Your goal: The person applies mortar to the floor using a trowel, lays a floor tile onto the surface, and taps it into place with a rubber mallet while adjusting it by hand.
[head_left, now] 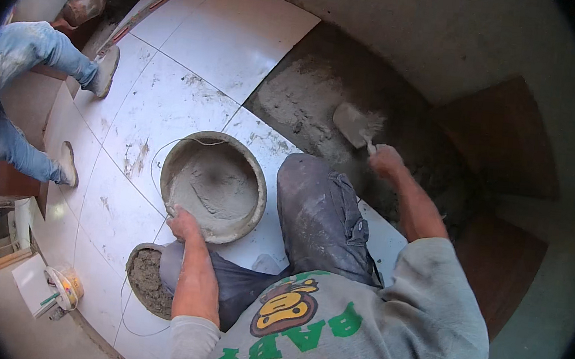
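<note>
As right hand (387,163) holds trowel (352,123), pointing forward-left, axis diagonal

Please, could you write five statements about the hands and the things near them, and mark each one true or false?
1. The right hand holds a flat grey trowel by its handle. True.
2. The trowel's blade is over the glossy white tiles. False: it is over the grey mortar bed beside them.
3. The left hand is at the rim of the large round grey tub. True.
4. The large tub is empty. False: it holds pale grey mix.
5. A co-worker's legs in light-blue jeans show at the left. True.
</note>
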Motion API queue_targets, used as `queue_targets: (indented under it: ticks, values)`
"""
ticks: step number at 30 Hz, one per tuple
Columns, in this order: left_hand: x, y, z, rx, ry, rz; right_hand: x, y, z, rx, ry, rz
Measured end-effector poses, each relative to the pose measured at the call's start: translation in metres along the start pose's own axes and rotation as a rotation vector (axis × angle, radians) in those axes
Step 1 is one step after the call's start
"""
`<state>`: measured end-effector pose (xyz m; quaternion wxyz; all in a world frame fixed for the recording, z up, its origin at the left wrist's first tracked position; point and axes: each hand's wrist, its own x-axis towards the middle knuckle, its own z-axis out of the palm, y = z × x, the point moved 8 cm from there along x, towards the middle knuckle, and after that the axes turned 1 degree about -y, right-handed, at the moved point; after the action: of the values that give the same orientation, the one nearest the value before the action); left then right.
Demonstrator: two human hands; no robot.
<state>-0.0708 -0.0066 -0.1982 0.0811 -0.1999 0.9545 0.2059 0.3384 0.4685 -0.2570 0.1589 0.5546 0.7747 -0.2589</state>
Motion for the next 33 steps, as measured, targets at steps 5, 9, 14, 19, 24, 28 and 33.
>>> queue_targets:
  ticks: [5,9,14,19,24,28,33]
  values:
    - [-0.014,0.004,-0.011,-0.076,-0.002,-0.055,-0.028,-0.002,-0.030,-0.025,0.009,0.016]
    - [-0.011,0.012,-0.007,-0.068,0.002,-0.075,-0.030,-0.002,-0.057,-0.023,0.138,0.079]
    - [-0.006,0.005,-0.007,-0.059,0.039,-0.050,-0.050,-0.083,-0.120,-0.038,0.202,-0.059]
    - [-0.019,0.016,-0.015,-0.095,-0.075,-0.091,-0.117,-0.251,-0.130,-0.305,0.118,-0.512]
    - [-0.044,0.036,-0.027,-0.234,-0.139,0.021,-0.159,-0.345,-0.045,-0.557,0.012,-0.847]
    - [-0.067,0.060,-0.037,-0.371,-0.172,0.181,-0.117,-0.349,0.022,-0.597,0.071,-0.798]
    - [-0.084,0.073,-0.036,-0.410,-0.133,0.371,-0.117,-0.319,0.100,-0.536,-0.266,-0.653]
